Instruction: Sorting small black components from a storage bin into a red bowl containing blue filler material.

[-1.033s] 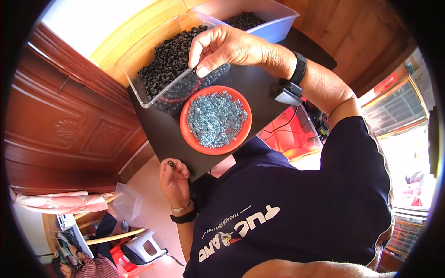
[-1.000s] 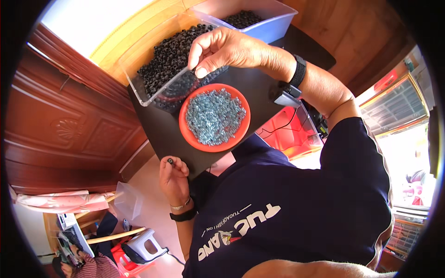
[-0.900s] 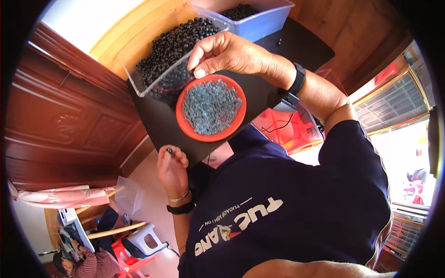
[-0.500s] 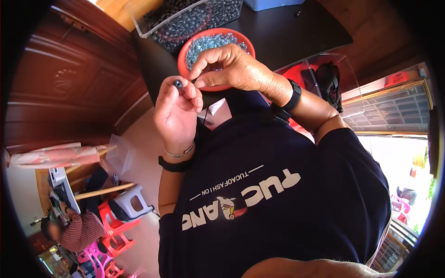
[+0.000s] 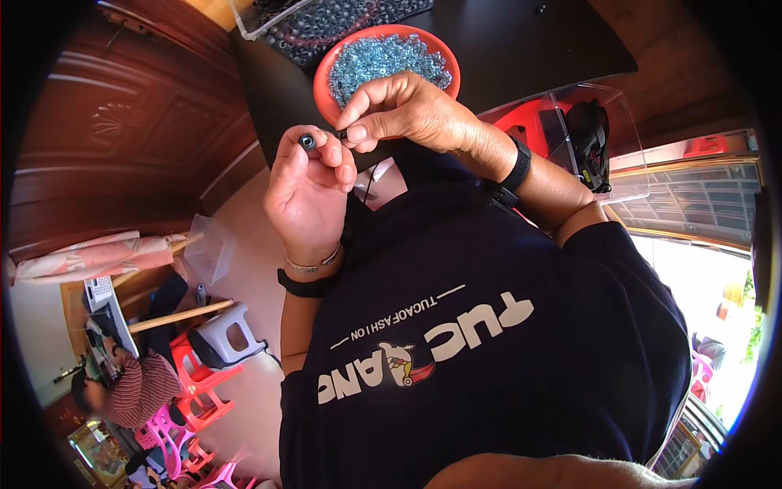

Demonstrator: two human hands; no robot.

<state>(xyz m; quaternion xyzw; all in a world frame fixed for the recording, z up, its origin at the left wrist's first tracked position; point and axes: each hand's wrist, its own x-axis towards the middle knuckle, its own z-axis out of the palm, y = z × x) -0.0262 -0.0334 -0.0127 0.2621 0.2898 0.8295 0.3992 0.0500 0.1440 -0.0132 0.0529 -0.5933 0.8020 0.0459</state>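
My left hand (image 5: 305,191), palm up, grips a small dark cylindrical part (image 5: 307,141) between thumb and fingers. Its round end, with a pale ring inside, faces up. Close against those fingertips, my right hand (image 5: 423,114) pinches a tiny dark piece (image 5: 343,135) whose kind is too small to make out. Just beyond both hands stands a round red bowl (image 5: 453,69) heaped with small clear bluish pieces (image 5: 383,57). The right hand covers the bowl's near edge.
A clear plastic box (image 5: 252,31) of dark ring-shaped parts sits behind the bowl on the black table (image 5: 529,49). At right, another clear box (image 5: 627,134) holds a black item near a red stool. Far left, a person (image 5: 138,391) sits among plastic stools.
The bowl and box sit slightly differently in view as the head shifts. My right fingertips have closed on the tiny dark piece, now showing more clearly; the left hand keeps its hold.
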